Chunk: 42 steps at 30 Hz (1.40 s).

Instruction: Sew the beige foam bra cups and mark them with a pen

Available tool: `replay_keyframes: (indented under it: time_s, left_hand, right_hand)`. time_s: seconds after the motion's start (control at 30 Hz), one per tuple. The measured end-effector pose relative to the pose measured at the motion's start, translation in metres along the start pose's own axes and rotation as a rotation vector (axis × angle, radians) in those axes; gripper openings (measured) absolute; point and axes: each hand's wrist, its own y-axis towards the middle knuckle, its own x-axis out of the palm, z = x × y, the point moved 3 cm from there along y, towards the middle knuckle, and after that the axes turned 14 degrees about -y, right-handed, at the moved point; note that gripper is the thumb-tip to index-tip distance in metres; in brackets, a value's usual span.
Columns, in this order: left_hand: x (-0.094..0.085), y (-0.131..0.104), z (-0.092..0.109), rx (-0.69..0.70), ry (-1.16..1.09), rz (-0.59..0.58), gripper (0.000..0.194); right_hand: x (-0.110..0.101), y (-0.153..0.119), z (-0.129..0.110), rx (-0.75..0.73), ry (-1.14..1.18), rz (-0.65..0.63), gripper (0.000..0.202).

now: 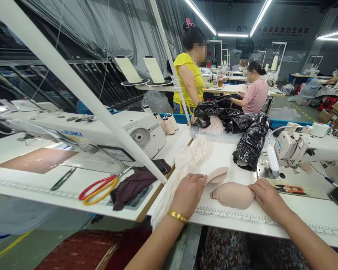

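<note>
Two beige molded bra cups lie on the white table in front of me. My left hand (190, 191) is closed, its fingertips pinching the near end of the farther bra cup (218, 175). The nearer bra cup (233, 195) rests flat, and my right hand (267, 197) grips its right edge between thumb and fingers. Cream lace fabric (170, 200) runs under and beside my left hand, bunching up behind it. A printed ruler strip (228, 213) crosses the table just in front of the cups.
Black plastic bags (246, 140) lie behind the cups. On the right stands a sewing machine (304, 144) with orange-handled snips (289, 189) beside it. To the left are another sewing machine (121, 129), scissors (98, 189), dark cloth (138, 182) and a slanting white pole (101, 112). Two people work beyond.
</note>
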Motion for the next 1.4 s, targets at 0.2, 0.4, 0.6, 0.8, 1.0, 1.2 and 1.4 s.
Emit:
replay_keyframes:
  time_s: [0.2, 0.4, 0.6, 0.8, 1.0, 1.2, 1.4]
  left_hand:
    - [-0.003, -0.002, 0.047, 0.085, -0.248, -0.1, 0.039]
    - [0.023, -0.001, 0.058, 0.166, -0.257, -0.134, 0.026]
    - [-0.003, 0.011, 0.035, 0.186, -0.284, 0.118, 0.024]
    - [-0.028, 0.005, -0.021, -0.018, -0.124, 0.123, 0.027]
    - [-0.025, -0.004, -0.012, 0.0, -0.111, 0.048, 0.036]
    - [0.009, -0.001, 0.037, 0.141, -0.14, -0.205, 0.029]
    - [0.023, -0.001, 0.039, 0.165, -0.096, -0.138, 0.027]
  right_hand:
    - [0.0, -0.005, 0.005, 0.026, 0.005, 0.002, 0.033]
    - [0.0, -0.006, 0.005, 0.033, 0.02, 0.014, 0.032]
    - [-0.015, -0.012, 0.021, 0.115, -0.004, 0.063, 0.034]
    - [-0.039, -0.057, 0.065, 0.22, -0.146, 0.037, 0.032]
    - [-0.067, -0.06, 0.054, 0.141, -0.245, 0.016, 0.059]
    - [-0.032, 0.007, -0.016, 0.009, -0.064, -0.094, 0.04]
    - [0.006, 0.019, -0.024, 0.027, -0.126, -0.033, 0.029]
